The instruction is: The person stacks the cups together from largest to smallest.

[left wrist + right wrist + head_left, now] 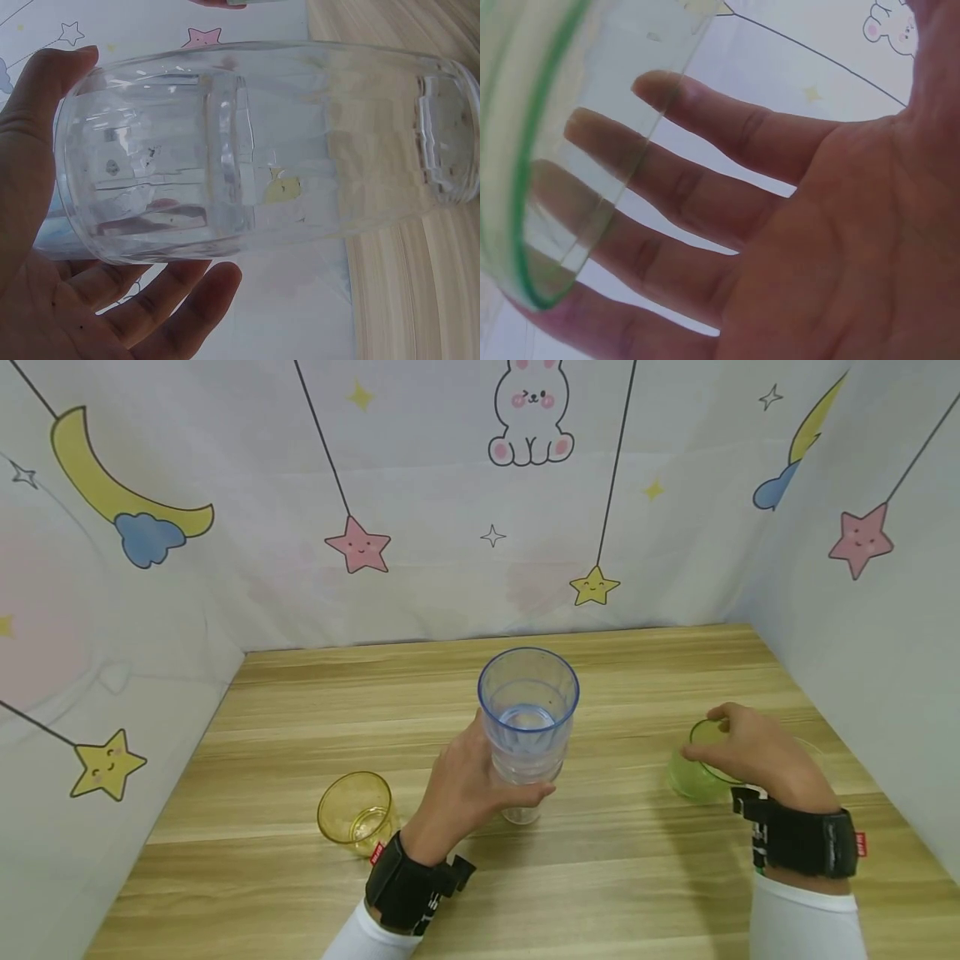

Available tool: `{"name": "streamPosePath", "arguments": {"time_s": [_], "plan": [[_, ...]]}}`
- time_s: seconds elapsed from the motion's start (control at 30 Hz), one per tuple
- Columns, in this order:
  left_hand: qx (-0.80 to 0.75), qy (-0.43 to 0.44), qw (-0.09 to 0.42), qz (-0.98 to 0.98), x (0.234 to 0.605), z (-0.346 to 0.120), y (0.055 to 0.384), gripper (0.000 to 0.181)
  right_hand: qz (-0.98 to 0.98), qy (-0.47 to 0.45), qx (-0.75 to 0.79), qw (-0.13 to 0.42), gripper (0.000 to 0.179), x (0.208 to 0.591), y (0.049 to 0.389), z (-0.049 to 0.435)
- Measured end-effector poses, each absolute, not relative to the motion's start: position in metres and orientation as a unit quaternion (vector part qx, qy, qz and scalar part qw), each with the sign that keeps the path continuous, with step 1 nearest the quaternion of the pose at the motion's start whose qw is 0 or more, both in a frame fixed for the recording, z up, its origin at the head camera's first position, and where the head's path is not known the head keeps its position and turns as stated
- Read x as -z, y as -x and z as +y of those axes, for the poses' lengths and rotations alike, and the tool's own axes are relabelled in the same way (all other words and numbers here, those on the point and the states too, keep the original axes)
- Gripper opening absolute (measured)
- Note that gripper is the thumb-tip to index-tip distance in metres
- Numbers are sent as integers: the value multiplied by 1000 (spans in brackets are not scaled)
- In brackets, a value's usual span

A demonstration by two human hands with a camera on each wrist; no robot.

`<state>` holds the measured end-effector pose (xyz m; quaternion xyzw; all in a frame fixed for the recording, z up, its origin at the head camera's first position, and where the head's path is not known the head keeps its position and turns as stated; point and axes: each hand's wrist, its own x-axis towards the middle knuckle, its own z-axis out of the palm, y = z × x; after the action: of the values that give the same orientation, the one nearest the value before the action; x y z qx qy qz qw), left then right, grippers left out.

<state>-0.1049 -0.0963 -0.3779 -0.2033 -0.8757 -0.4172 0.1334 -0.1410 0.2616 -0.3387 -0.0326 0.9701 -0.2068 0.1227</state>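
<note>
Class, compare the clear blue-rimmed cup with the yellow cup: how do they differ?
The blue-rimmed cup is taller and colourless; the yellow cup is shorter and tinted. The left hand grips the blue-rimmed cup, while the yellow cup stands untouched on the table. The blue-rimmed cup has another cup nested inside; the yellow cup is single. Both are see-through and open upward.

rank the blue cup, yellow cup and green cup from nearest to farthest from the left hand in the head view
1. Blue cup: in the grip of the left hand, table centre.
2. Yellow cup: just to that hand's left, standing free near the table's front.
3. Green cup: far right, under the right hand.
</note>
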Motion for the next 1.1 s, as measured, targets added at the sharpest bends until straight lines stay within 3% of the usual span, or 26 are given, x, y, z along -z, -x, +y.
{"name": "streamPosePath", "arguments": {"time_s": [0.67,1.1], "plan": [[416,204,132,-877,378,-96,105,105,969,15,238,59,91,326,134,247],[410,206,136,-878,378,-97,106,105,966,37,254,-28,83,318,124,232]]}}
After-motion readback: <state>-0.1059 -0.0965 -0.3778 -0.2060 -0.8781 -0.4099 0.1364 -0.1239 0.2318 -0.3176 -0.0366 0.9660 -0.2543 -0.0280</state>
